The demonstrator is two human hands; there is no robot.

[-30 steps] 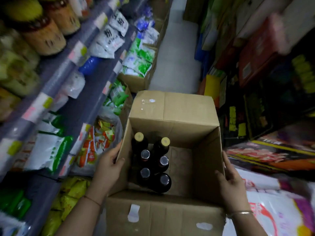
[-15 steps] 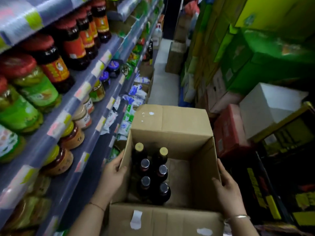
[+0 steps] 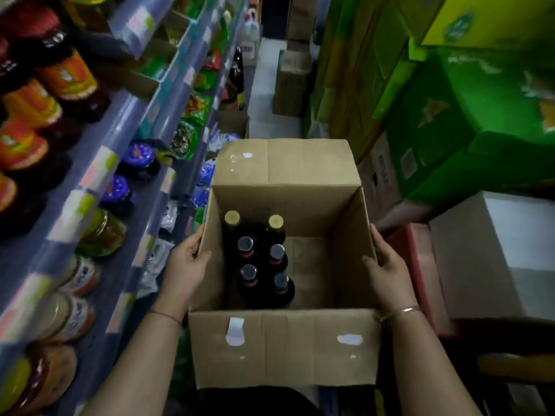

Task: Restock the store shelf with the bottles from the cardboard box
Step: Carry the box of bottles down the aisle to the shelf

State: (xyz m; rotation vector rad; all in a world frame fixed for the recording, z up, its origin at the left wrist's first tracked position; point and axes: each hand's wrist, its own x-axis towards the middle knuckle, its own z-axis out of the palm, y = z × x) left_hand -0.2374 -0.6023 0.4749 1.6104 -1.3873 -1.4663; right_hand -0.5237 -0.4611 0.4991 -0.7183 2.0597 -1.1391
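A dim, narrow aisle: pale floor [image 3: 264,94] running toward twelve o'clock, blue-edged shelving [image 3: 99,163] with jars at nine, stacked green cartons [image 3: 468,109] at three.

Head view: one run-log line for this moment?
phase: carrying | left hand: on cardboard box left wall | right hand: on right wall | bottles: six upright, left side

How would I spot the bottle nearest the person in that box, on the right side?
Find the open cardboard box held between both hands. Six dark bottles stand in two columns along its left half. Yours is the right column's nearest bottle: dark-capped, unlike the two gold-capped bottles at the far end.
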